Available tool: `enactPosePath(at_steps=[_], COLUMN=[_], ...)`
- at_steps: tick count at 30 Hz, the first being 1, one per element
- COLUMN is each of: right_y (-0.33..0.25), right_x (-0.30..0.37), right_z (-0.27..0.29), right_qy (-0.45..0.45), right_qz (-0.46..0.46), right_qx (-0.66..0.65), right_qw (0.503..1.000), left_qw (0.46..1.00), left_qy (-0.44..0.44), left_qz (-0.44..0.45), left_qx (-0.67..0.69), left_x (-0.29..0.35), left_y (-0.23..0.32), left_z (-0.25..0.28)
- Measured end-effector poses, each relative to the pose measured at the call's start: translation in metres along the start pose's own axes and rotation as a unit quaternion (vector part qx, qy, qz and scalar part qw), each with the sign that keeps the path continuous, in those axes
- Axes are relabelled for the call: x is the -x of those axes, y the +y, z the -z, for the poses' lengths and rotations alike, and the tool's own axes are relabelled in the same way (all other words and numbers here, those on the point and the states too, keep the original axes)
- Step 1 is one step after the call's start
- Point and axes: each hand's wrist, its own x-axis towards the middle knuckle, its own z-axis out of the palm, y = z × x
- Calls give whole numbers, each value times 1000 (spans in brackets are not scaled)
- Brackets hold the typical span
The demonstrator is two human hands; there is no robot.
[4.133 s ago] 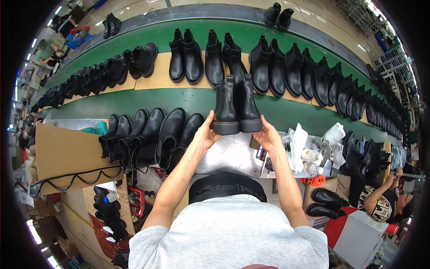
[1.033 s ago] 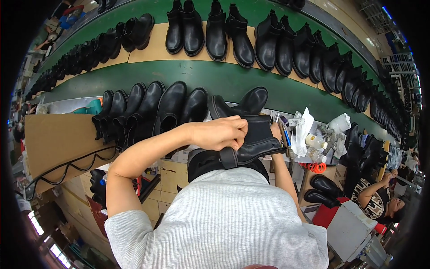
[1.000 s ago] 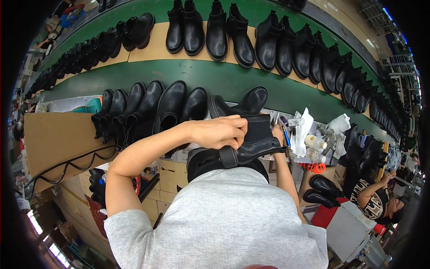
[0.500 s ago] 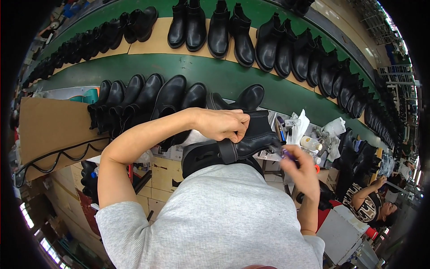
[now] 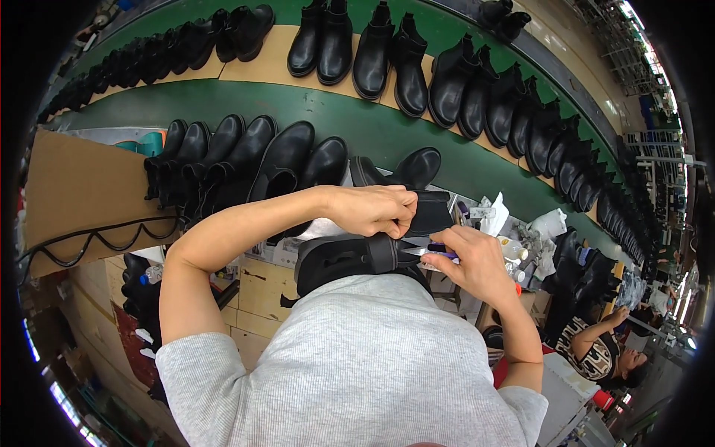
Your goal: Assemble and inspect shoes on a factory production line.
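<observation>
The fingers of the left hand (image 5: 374, 210) are curled tightly on the boot (image 5: 433, 214), which lies on its side against the person's waist, shaft out to the right and heel toward the body. The fingers of the right hand (image 5: 473, 261) grasp a purple-handled tool (image 5: 439, 249), its slim metal tip pointing left at the boot beside the heel; whether it touches cannot be told. The left forearm runs nearly level from an elbow bent wide, knuckles up; the right forearm climbs from the lower right, wrist turned inward. Just beyond the hands, a second boot (image 5: 419, 168) lies on its side near the far edge of the counter (image 5: 322, 229). Standing boots (image 5: 287, 153) crowd the left, while tissue (image 5: 494, 214) and a bottle (image 5: 511, 249) crowd the right. Farther out, a bare green strip (image 5: 313, 104) leaves open room before the boots lined up on cardboard (image 5: 279, 56).
</observation>
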Motion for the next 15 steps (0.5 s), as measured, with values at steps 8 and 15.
enactPosePath(at_steps=[8, 15], right_y=[10, 20], right_x=[-8, -12], right_z=[-5, -8], right_qy=[-26, -27], right_qz=[36, 42], right_qx=[-16, -57], right_qw=[999, 997], left_qw=[1000, 1000], left_qy=[20, 24], left_qz=[-9, -13], left_qx=[6, 11], left_x=[1, 0], left_y=[-3, -2], left_z=[-3, -5])
